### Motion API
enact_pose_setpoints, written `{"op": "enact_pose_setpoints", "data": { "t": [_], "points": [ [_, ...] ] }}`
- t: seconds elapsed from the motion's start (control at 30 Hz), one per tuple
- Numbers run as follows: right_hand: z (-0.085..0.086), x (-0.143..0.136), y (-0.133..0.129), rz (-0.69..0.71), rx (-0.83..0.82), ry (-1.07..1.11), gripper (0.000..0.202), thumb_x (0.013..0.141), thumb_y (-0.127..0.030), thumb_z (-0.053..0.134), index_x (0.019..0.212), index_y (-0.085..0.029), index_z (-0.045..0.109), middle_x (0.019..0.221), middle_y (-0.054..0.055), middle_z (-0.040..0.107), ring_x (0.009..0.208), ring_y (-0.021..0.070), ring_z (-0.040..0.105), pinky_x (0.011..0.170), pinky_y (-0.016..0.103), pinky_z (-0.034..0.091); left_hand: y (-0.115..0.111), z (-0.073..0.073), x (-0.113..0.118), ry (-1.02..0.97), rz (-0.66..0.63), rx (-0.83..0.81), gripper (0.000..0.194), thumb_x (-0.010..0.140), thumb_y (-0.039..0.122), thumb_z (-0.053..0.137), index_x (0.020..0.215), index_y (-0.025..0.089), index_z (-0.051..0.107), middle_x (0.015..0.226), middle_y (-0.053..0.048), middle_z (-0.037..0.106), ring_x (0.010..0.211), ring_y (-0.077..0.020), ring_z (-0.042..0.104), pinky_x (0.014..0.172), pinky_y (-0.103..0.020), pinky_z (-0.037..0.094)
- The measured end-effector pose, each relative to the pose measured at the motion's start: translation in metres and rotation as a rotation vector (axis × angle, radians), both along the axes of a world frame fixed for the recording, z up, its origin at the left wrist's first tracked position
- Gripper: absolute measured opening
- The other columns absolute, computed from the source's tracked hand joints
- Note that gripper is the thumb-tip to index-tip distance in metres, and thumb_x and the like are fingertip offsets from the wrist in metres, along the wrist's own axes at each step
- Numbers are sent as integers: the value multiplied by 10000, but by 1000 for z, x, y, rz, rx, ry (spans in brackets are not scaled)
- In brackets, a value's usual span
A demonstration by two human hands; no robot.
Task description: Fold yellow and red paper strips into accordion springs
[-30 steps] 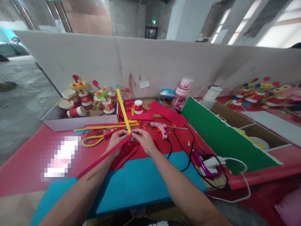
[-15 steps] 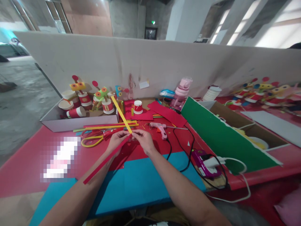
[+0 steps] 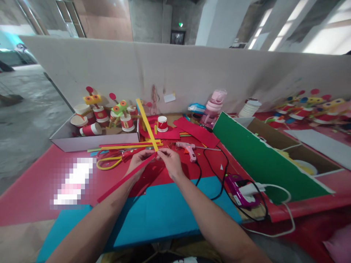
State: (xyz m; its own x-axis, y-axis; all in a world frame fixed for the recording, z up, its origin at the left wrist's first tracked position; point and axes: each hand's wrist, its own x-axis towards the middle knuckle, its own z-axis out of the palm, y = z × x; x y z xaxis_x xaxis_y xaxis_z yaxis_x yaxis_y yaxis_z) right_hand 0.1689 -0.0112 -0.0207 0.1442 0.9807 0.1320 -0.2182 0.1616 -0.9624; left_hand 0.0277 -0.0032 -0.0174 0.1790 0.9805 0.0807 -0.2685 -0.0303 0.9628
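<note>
My left hand [image 3: 139, 163] pinches the upper end of a long red paper strip [image 3: 124, 179], which slants down to the left over my forearm. Close beside it, my right hand [image 3: 170, 160] has its fingers closed on the joint where the red strip meets a yellow strip [image 3: 148, 126]. The yellow strip points up and away from the hands. Right of the hands lies a pink glue gun [image 3: 189, 149]. Yellow-handled scissors [image 3: 109, 163] rest to the left, near several loose paper strips [image 3: 126, 147].
A white box [image 3: 95, 143] holds paper cups and cup figures at the left back. A red cup [image 3: 162, 124] stands behind the hands. At right are a green-sided box [image 3: 263, 160] and a purple power strip [image 3: 241, 191] with cables. Blue sheets [image 3: 164, 215] lie in front.
The yellow strip has swung a little more upright, and the red strip's lower end has risen slightly. The whole view has shifted a little. Both hands keep their hold at the joint.
</note>
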Motion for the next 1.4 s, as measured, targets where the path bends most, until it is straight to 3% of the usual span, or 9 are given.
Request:
{"op": "enact_pose_setpoints", "data": {
  "t": [0.2,0.47,0.63,0.83,1.07,1.23,1.4],
  "points": [
    [0,-2,0,34,-7,116,207,718,-372,693,829,-203,650,654,-12,660,641,155,643,690,293,524,-8,13,4,152,-17,-6,331,614,315,802,883,132,736,885,-114,732,850,-238,660,822,-348,495],
    [4,-3,-4,144,7,8,251,671,-382,731,786,-192,614,709,-9,653,641,138,625,669,271,520,3,2,-3,70,102,-4,205,636,318,779,642,133,691,588,-27,650,570,-138,574,600,-250,446],
    [4,4,-3,197,-64,16,248,663,-375,737,757,-171,632,684,-7,649,620,132,627,650,265,523,1,6,-4,199,118,-4,230,615,335,787,677,126,714,620,-46,677,571,-160,585,570,-260,438],
    [4,3,-3,104,-48,-80,253,673,-395,728,708,-164,630,652,26,682,629,172,662,640,284,526,0,3,-1,77,84,-18,243,660,346,762,617,139,641,565,-17,616,568,-138,567,605,-256,445],
    [2,-5,-2,-11,-71,125,255,656,-390,738,731,-175,624,631,7,669,610,154,636,661,293,531,1,1,-2,50,-22,-6,240,682,310,757,841,148,680,675,-16,632,605,-114,545,611,-230,437],
    [-2,-10,-3,-11,-58,138,254,652,-387,744,723,-173,626,631,0,659,605,142,622,668,287,520,1,-1,-3,70,7,-4,219,674,330,755,770,147,684,653,-22,634,606,-125,556,611,-238,441],
    [0,-6,-3,88,-149,140,272,622,-383,763,727,-156,656,628,14,672,598,143,627,681,299,531,3,-2,-5,71,28,-5,201,679,335,747,721,151,678,645,-17,632,608,-121,557,617,-232,437]
  ]
}}
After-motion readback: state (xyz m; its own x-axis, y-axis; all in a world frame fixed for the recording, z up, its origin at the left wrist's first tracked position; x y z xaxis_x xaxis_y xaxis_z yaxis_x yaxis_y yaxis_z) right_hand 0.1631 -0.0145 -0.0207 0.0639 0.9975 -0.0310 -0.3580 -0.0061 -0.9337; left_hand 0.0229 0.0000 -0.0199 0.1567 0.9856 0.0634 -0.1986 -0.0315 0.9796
